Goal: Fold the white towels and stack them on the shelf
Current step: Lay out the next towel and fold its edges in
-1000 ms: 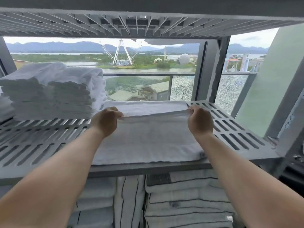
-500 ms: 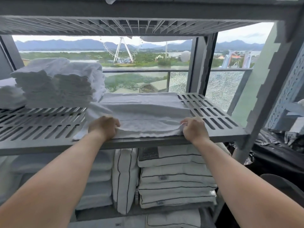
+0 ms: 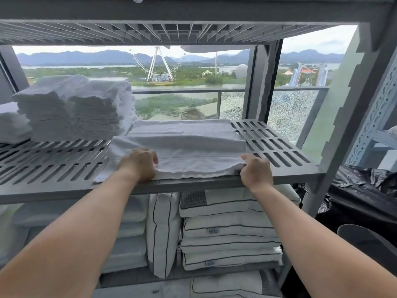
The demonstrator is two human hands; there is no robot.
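A white towel (image 3: 189,145) lies folded in layers on the grey slatted shelf (image 3: 277,151), its near fold reaching the shelf's front edge. My left hand (image 3: 139,163) grips the near fold at its left end. My right hand (image 3: 255,168) pinches the same fold at its right corner, over the shelf's front lip. To the left on the same shelf stands a tall stack of folded white towels (image 3: 79,108). A loose corner of the towel trails left of my left wrist.
Below the shelf lie stacked white pillows with dark piping (image 3: 227,229). A second slatted shelf (image 3: 171,31) hangs close overhead. Black plastic bags (image 3: 361,190) and a grey upright post (image 3: 352,117) are on the right. Behind is a window with a railing.
Both hands have pulled the towel's far edge toward me, from mid-shelf down to the front edge, laying a fold over the near part. The view has also tilted down and back.
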